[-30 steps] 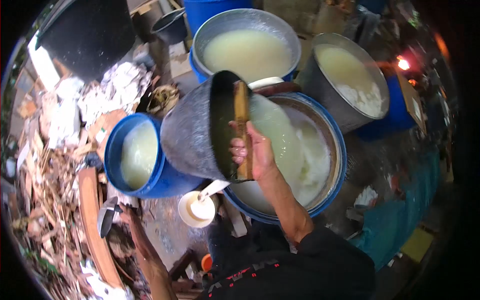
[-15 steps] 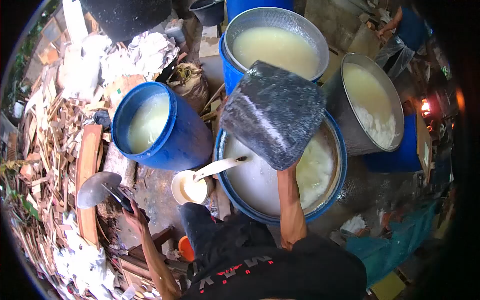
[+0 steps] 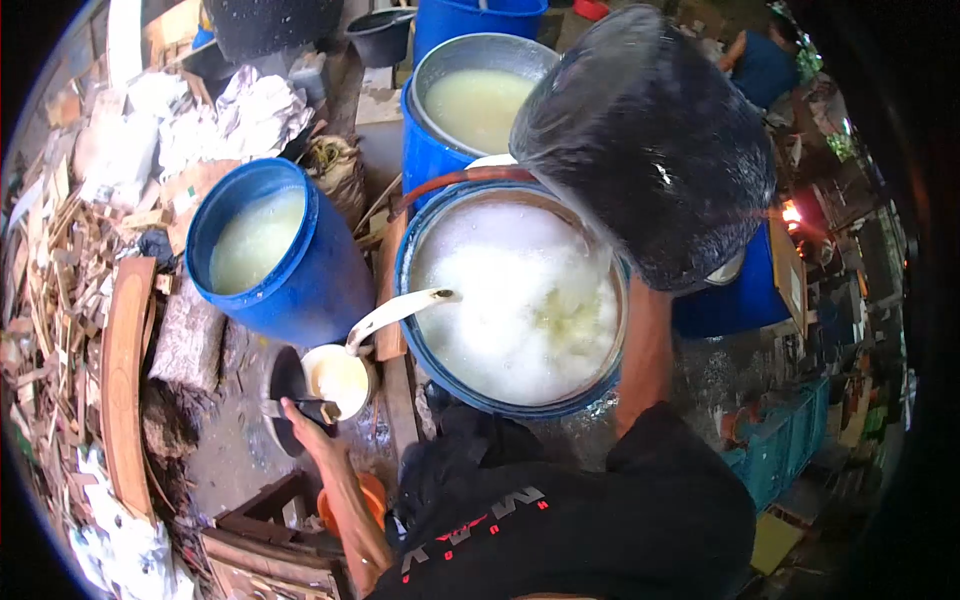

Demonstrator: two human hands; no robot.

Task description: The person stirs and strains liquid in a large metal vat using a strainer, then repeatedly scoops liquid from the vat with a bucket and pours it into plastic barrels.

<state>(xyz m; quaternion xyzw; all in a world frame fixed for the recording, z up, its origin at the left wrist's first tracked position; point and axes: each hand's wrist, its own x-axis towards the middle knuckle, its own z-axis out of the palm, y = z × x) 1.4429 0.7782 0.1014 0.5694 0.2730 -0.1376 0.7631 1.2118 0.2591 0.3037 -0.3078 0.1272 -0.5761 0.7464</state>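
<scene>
My right hand (image 3: 650,292) grips a large wet black bucket (image 3: 650,150), raised over the right side of a blue barrel (image 3: 410,350). The bucket hides most of those fingers. White foam and pale yellow liquid (image 3: 500,300) fill the barrel. My left hand (image 3: 308,425) is wrapped around the dark handle of a shallow round metal scoop (image 3: 277,405), held low at the left. Beside the scoop stands a small white pail (image 3: 362,385) with pale contents. A curved white pipe (image 3: 390,313) runs from the pail over the barrel's rim.
Another blue barrel (image 3: 345,275) of pale liquid stands left. Behind, a metal basin (image 3: 540,60) sits on a blue barrel (image 3: 425,150). Scrap wood (image 3: 60,260) covers the far left. A teal crate (image 3: 785,445), a fire (image 3: 791,214) and another person (image 3: 765,70) are at right.
The black bucket has moved up and right, uncovering more of the barrel, where foam has spread. The scoop has turned and shifted right towards the white pail. The camera view has shifted too.
</scene>
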